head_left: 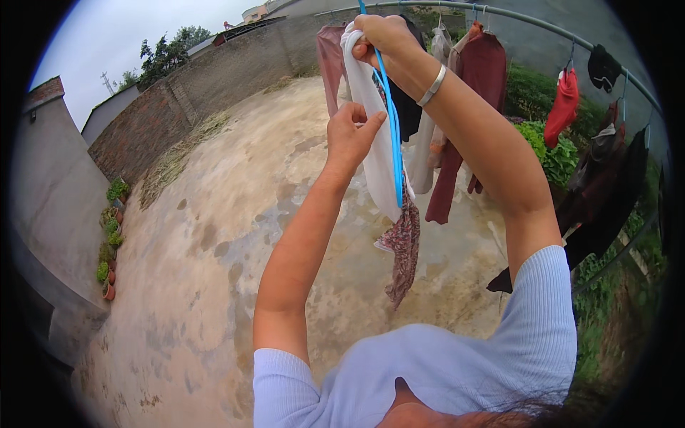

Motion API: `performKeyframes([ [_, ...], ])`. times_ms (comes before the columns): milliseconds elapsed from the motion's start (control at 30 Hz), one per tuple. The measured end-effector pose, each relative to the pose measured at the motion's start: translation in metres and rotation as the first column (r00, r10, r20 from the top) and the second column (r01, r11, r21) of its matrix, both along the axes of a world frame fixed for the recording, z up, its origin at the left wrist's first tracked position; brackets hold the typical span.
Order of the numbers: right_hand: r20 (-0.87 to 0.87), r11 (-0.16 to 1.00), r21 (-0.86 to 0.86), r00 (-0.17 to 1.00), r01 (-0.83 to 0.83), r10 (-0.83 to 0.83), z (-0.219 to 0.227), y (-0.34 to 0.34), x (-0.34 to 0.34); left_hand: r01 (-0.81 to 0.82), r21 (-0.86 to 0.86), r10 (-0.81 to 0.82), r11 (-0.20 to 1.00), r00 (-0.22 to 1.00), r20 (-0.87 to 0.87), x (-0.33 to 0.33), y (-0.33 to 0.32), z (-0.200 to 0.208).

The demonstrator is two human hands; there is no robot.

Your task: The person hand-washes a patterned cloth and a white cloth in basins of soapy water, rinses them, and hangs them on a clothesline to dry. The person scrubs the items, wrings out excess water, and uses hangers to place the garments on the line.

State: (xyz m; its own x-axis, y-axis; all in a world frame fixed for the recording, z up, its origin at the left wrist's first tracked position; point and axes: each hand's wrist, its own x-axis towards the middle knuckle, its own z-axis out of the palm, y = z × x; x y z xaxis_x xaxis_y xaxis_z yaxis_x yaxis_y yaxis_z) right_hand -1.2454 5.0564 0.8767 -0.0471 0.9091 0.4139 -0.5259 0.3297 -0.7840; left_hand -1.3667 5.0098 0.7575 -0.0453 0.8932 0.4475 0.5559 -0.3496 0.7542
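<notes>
Raised high in front of me, my right hand (pixel 387 41) is closed on the bunched upper end of a long white garment (pixel 379 167). A blue plastic hanger (pixel 393 132) runs down beside that hand, tilted and overlapping the garment. Lower and to the left, my left hand (pixel 351 139) has its fingers curled and its thumb against the white garment's edge; its fingertips are partly hidden. A patterned dark red cloth (pixel 404 246) hangs behind and below the hanger's lower end. The kind of white garment cannot be made out.
A metal rail (pixel 546 27) curves overhead at the right, carrying dark red clothes (pixel 481 93), a red sock-like item (pixel 562 107) and black clothes (pixel 606 207). Leafy plants (pixel 560 160) grow behind. Potted plants (pixel 110 246) line the left wall; a brick wall (pixel 221 71) bounds the concrete yard.
</notes>
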Motion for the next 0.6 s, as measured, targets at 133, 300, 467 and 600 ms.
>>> performKeyframes([
  [133, 0.102, 0.997, -0.033, 0.992, 0.075, -0.072, -0.002, 0.006, 0.04, 0.336, -0.111, -0.281, 0.935, 0.897, 0.341, 0.003, 0.006, 0.003],
  [300, 0.159, 0.992, -0.056, 0.982, 0.113, -0.103, -0.013, 0.023, 0.082, 0.609, -0.251, -0.464, 0.753, 0.761, 0.455, -0.004, 0.0, 0.012],
  [467, 0.197, 0.982, -0.063, 0.967, 0.176, -0.161, -0.017, 0.018, 0.089, 0.628, -0.233, -0.501, 0.742, 0.751, 0.429, -0.02, -0.02, 0.023],
  [600, 0.335, 0.991, 0.005, 0.933, 0.135, -0.129, -0.018, 0.012, 0.09, 0.606, -0.382, -0.56, 0.698, 0.794, 0.237, -0.043, -0.028, 0.026],
])
